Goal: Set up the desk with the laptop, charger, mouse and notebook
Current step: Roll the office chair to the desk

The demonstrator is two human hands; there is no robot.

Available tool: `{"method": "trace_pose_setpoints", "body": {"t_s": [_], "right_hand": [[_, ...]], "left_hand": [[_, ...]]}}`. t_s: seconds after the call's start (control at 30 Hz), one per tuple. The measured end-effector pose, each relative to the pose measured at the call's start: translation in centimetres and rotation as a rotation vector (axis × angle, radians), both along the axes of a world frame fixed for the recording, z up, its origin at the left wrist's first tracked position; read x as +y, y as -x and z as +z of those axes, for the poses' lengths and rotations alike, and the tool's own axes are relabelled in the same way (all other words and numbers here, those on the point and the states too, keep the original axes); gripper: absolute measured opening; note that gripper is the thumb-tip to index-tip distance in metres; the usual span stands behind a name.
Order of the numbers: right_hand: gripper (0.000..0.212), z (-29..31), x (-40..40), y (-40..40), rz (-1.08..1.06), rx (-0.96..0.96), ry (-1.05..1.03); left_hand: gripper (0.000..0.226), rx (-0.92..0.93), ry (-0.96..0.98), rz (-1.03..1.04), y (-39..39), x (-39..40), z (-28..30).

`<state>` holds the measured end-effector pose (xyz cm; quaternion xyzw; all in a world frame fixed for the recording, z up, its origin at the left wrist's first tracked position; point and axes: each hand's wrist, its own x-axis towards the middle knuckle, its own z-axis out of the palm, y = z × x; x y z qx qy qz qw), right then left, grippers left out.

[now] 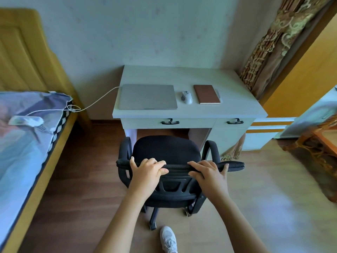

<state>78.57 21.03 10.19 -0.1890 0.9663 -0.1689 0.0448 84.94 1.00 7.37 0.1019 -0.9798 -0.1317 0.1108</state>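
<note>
Head view: the top edge of a black office chair's backrest is gripped by both hands, the fingers curled over it and the thumbs toward the near side. The left hand is set on the left part of the backrest, the right hand on the right part, with a gap of mesh between them. The chair's seat is turned toward the desk, which stands beyond the chair, against the far wall.

On the desk, well apart from both hands, a closed grey laptop is laid at the left. A white charger cable is run from its far left corner off the desk to the bed at the left, where a white charger brick is seen on the bedding. A light grey mouse is placed just right of the laptop, and a brown closed notebook just right of the mouse, with a pen-like object at its right edge, too small to be told for sure.

A white shoe is seen on the wooden floor near the chair's base. A patterned curtain hangs at the far right.
</note>
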Motion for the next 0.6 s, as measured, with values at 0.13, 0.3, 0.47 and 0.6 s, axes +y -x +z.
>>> {"method": "trace_pose_setpoints", "body": {"t_s": [0.13,0.3,0.47,0.6], "right_hand": [[0.033,-0.1,-1.7,2.3,0.022,0.009,-0.001],[0.032,-0.3,-3.4,4.7,0.035,0.003,0.014],[0.031,-0.6,-4.7,6.5,0.051,0.008,0.015],[0.032,-0.5,-5.1,7.5,0.057,-0.007,0.002]], "left_hand": [[0.021,0.004,0.018,0.024,1.9,-1.5,-0.2],[0.02,0.016,-0.051,0.076,3.9,-3.0,-0.6],[0.019,0.02,-0.068,0.076,5.1,-4.3,-0.2],[0.019,0.017,-0.055,0.062,5.7,-4.6,-0.1]]}}
